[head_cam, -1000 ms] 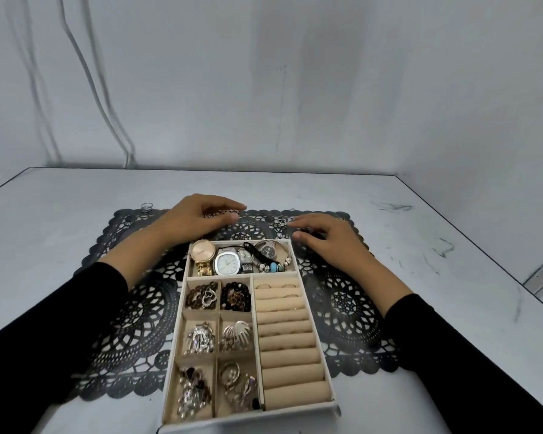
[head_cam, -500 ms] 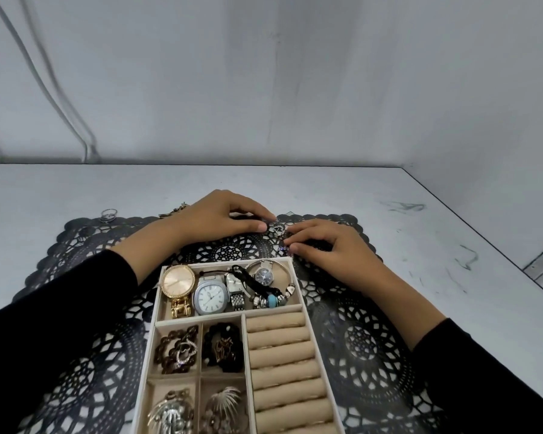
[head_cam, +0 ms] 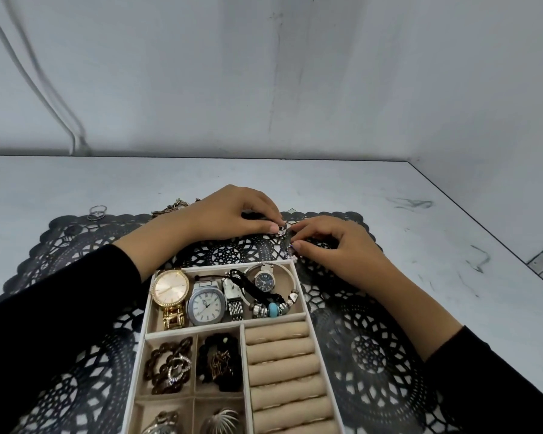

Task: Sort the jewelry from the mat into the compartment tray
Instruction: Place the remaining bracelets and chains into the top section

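A beige compartment tray sits on a black lace mat. Its far compartment holds several watches and a beaded bracelet; smaller cells hold dark chain pieces, and ring rolls fill the right side. Just beyond the tray's far right corner, my left hand and my right hand meet fingertip to fingertip over a small sparkling silver piece on the mat. Both pinch at it. How much of it is lifted I cannot tell.
Thin silver rings lie at the mat's far left edge. A bronze-coloured chain piece shows behind my left wrist. The grey table ends at walls behind and on the right. Cables run down the left wall.
The camera has tilted closer, so the tray looks bigger and lower. My left hand slid right and my right hand shifted left until their fingertips met over the silver piece.
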